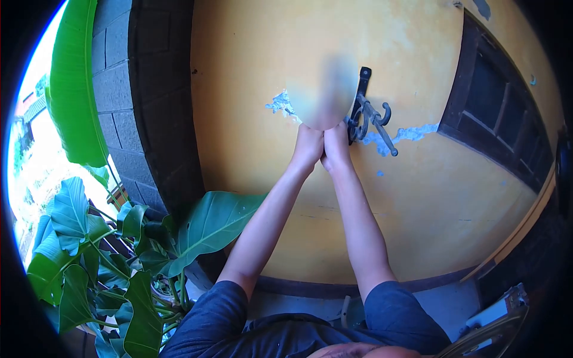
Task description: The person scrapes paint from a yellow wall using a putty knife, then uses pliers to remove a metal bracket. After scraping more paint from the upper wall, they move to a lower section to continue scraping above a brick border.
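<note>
Both of my arms reach up in front of the yellow wall [250,71]. My left hand [308,145] and my right hand [336,145] are side by side, touching, with fingers curled closed. Just above them is a blurred oval patch [325,89], its lower edge meeting both hands. What it covers, and what the fingers hold, I cannot make out. Close to the right of my right hand, a dark metal wall bracket [373,116] with curled hooks is fixed to the wall.
Large-leaved plants [137,256] crowd the lower left, with one broad leaf [218,230] near my left arm. A dark stone pillar [161,107] rises on the left. A dark wooden shutter or window [501,89] is at the right. Paint has peeled [406,134] below the bracket.
</note>
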Motion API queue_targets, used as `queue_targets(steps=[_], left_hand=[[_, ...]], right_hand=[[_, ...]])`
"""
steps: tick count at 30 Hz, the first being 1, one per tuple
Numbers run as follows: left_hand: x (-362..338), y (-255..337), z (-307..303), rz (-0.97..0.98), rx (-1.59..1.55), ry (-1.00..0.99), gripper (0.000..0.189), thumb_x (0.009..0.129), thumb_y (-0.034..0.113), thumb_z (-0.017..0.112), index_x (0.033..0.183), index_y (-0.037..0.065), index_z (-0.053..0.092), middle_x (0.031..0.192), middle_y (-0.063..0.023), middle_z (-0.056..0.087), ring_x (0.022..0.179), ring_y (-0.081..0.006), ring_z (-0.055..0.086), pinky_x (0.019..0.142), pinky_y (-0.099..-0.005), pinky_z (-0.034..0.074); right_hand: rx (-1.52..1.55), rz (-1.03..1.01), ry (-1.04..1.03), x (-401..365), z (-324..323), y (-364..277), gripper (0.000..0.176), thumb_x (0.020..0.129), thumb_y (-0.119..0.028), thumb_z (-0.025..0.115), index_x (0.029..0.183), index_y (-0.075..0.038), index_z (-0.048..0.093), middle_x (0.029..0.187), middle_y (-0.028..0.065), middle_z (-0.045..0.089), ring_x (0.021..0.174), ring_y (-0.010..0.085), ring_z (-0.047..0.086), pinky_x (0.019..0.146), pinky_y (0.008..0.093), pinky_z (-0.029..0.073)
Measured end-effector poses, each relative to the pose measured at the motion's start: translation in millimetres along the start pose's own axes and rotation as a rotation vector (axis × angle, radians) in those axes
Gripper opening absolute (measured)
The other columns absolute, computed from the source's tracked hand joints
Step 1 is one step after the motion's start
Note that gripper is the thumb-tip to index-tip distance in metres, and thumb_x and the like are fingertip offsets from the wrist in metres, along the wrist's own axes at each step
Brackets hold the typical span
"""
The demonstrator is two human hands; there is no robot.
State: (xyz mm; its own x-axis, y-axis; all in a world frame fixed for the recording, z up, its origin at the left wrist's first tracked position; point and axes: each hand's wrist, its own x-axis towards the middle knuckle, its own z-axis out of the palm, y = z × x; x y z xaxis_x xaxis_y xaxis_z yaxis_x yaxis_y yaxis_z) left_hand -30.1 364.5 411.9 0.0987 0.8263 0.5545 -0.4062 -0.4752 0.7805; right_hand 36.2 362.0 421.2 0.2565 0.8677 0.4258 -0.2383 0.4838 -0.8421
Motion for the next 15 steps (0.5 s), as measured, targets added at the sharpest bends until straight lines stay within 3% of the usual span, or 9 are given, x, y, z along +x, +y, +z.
queue_targets(steps=[4, 5, 7, 9, 10, 11, 12, 13, 15], left_hand=[[25, 29, 6, 0.023, -0.016, -0.025, 0.061, 0.108, 0.053, 0.049, 0.109, -0.004, 0.069, 0.095, -0.0092, 0.071, 0.088, -0.0133, 0.065, 0.079, -0.0287, 0.052], [31, 37, 9, 0.005, -0.030, -0.027, 0.061, 0.108, 0.054, 0.049, 0.110, -0.003, 0.069, 0.094, -0.0087, 0.070, 0.088, -0.0132, 0.064, 0.078, -0.0286, 0.052], [32, 39, 10, 0.008, -0.068, -0.019, 0.061, 0.107, 0.055, 0.049, 0.113, -0.003, 0.068, 0.095, -0.0081, 0.069, 0.088, -0.0128, 0.063, 0.077, -0.0287, 0.052], [19, 21, 5, 0.002, -0.127, 0.063, 0.063, 0.108, 0.057, 0.044, 0.120, -0.002, 0.065, 0.102, -0.0079, 0.067, 0.091, -0.0123, 0.061, 0.077, -0.0294, 0.052], [0, 16, 3, -0.004, -0.107, 0.136, 0.065, 0.110, 0.056, 0.038, 0.127, -0.001, 0.061, 0.105, -0.0075, 0.066, 0.093, -0.0117, 0.062, 0.079, -0.0292, 0.052], [-13, -6, 1, 0.158, -0.126, 0.226, 0.064, 0.111, 0.054, 0.031, 0.130, 0.000, 0.059, 0.107, -0.0072, 0.066, 0.094, -0.0126, 0.063, 0.082, -0.0296, 0.053], [-27, -34, -8, 0.113, -0.237, 0.198, 0.059, 0.113, 0.050, 0.029, 0.135, 0.001, 0.054, 0.111, -0.0089, 0.064, 0.094, -0.0144, 0.064, 0.083, -0.0308, 0.053], [-49, -46, -11, 0.178, -0.211, 0.220, 0.057, 0.113, 0.047, 0.027, 0.136, 0.000, 0.051, 0.112, -0.0102, 0.063, 0.093, -0.0159, 0.064, 0.082, -0.0320, 0.053], [-90, -70, -16, 0.233, -0.076, 0.277, 0.052, 0.114, 0.043, 0.030, 0.136, 0.001, 0.049, 0.110, -0.0110, 0.063, 0.093, -0.0157, 0.064, 0.080, -0.0316, 0.053]], right_hand=[[0.020, -0.029, -0.062, 17, 17, -38, 0.047, 0.111, -0.043, 0.046, 0.112, 0.001, 0.063, 0.098, 0.0060, 0.066, 0.090, 0.0120, 0.061, 0.078, 0.0299, 0.050], [-0.015, -0.050, -0.096, 29, 17, -42, 0.048, 0.111, -0.042, 0.046, 0.105, 0.001, 0.064, 0.089, 0.0053, 0.064, 0.083, 0.0124, 0.060, 0.073, 0.0313, 0.049], [-0.136, -0.132, -0.066, 28, 15, -43, 0.048, 0.111, -0.041, 0.046, 0.102, 0.002, 0.064, 0.085, 0.0056, 0.064, 0.081, 0.0133, 0.060, 0.071, 0.0324, 0.049], [-0.291, -0.186, -0.136, 23, 16, -38, 0.048, 0.109, -0.041, 0.048, 0.098, 0.003, 0.064, 0.080, 0.0088, 0.064, 0.077, 0.0149, 0.061, 0.070, 0.0341, 0.048], [-0.505, -0.178, -0.178, 24, 13, -27, 0.041, 0.109, -0.040, 0.050, 0.098, -0.003, 0.062, 0.079, 0.0013, 0.056, 0.071, 0.0087, 0.052, 0.061, 0.0292, 0.045], [-0.590, -0.130, -0.220, 16, 16, -25, 0.041, 0.109, -0.041, 0.051, 0.095, -0.004, 0.060, 0.076, 0.0014, 0.055, 0.066, 0.0084, 0.051, 0.054, 0.0288, 0.042], [-0.677, -0.083, -0.258, 11, 20, -25, 0.042, 0.108, -0.042, 0.051, 0.092, -0.004, 0.058, 0.073, 0.0016, 0.054, 0.061, 0.0081, 0.049, 0.048, 0.0284, 0.039], [-0.588, -0.142, -0.232, 23, 26, -8, 0.044, 0.107, -0.045, 0.052, 0.090, -0.005, 0.055, 0.067, 0.0012, 0.051, 0.047, 0.0075, 0.042, 0.039, 0.0271, 0.029], [-0.658, -0.085, -0.268, 17, 53, -36, 0.045, 0.106, -0.046, 0.052, 0.089, -0.005, 0.054, 0.065, 0.0009, 0.049, 0.043, 0.0069, 0.039, 0.037, 0.0266, 0.026]])
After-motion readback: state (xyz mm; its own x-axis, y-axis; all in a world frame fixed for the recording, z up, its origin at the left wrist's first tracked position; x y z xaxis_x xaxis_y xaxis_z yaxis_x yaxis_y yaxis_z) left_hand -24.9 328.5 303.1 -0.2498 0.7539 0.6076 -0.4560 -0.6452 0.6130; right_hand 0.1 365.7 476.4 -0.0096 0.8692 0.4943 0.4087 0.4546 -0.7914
